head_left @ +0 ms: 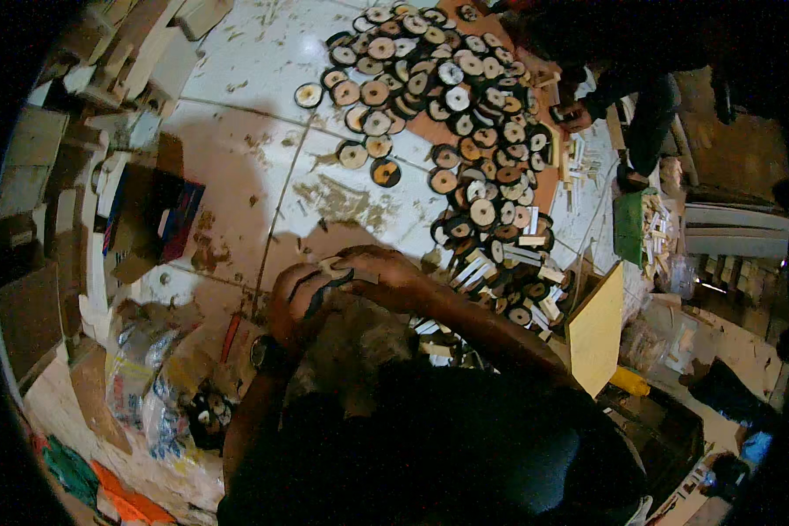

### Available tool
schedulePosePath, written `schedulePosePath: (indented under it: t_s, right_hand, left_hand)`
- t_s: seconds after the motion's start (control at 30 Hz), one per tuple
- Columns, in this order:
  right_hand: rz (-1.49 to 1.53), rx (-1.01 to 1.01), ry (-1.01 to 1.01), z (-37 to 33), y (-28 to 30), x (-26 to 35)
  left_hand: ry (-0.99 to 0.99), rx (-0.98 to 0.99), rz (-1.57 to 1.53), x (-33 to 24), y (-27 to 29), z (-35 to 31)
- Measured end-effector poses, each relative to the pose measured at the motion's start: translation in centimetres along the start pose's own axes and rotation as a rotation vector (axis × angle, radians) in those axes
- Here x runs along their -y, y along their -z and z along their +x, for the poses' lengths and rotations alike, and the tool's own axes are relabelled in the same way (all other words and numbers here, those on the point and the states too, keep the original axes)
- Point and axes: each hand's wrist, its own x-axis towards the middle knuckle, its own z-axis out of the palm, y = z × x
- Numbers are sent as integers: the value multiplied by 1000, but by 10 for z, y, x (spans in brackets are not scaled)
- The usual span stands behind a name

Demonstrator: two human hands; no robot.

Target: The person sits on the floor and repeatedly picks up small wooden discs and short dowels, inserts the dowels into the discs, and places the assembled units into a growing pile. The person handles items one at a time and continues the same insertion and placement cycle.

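My left hand [300,298] and my right hand [384,273] are close together in front of my body, fingers curled inward. Between them shows a thin dark curved edge [329,286] of something they grip; the fingers cover most of it, and its kind cannot be made out. Beyond the hands, a large heap of round pale discs [482,212] with dark rims and centre holes spreads over the tiled floor. One orange-brown disc [385,172] lies at the heap's near left edge. Small pale wooden blocks [475,272] lie to the right of my right forearm.
An open cardboard box [140,230] and wooden boards [86,210] stand at left, above clear plastic bags [153,386]. At right are a yellow panel [594,331] and a green container [628,228] beside wood pieces. Another person's hand [573,116] is at the heap's far right.
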Motion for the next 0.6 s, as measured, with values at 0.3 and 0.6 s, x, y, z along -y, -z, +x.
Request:
schedulePosePath:
  t_s: [0.3,0.6]
  right_hand:
    - [-724,-1117,-299,21,257,-117]
    - [-812,-1048,-160,16,220,-130]
  left_hand:
    - [639,-68,-439,1,-6,-8]
    - [944,-139,-819,2,-14,-21]
